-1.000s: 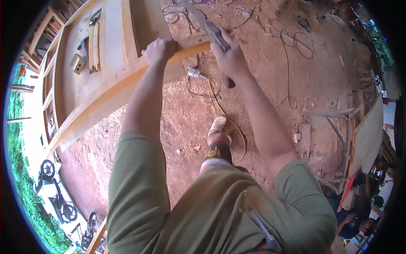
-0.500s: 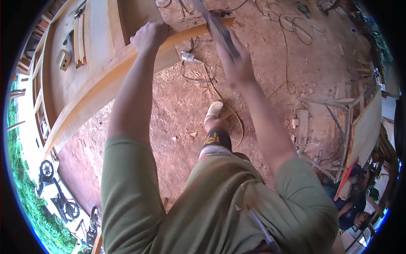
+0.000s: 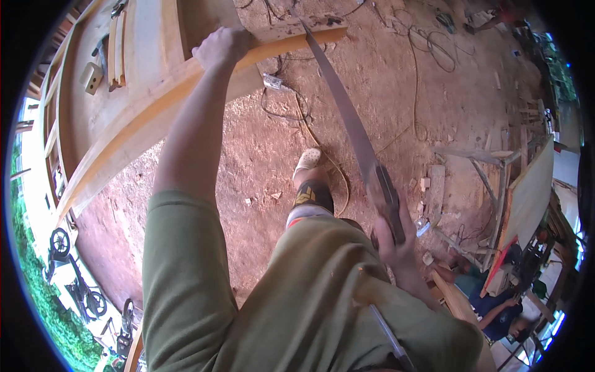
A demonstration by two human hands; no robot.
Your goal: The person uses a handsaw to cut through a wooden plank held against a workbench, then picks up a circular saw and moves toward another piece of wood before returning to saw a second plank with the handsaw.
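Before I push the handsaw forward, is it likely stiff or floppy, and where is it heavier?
The saw blade is long and looks thin, so it may flex sideways if pushed hard. The dark handle, gripped by the right hand, looks bulkier, so the weight probably sits toward that end.

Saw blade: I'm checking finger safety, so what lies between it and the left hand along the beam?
In the head view, a stretch of the wooden beam, dark-marked on top, separates the left hand from the saw blade.
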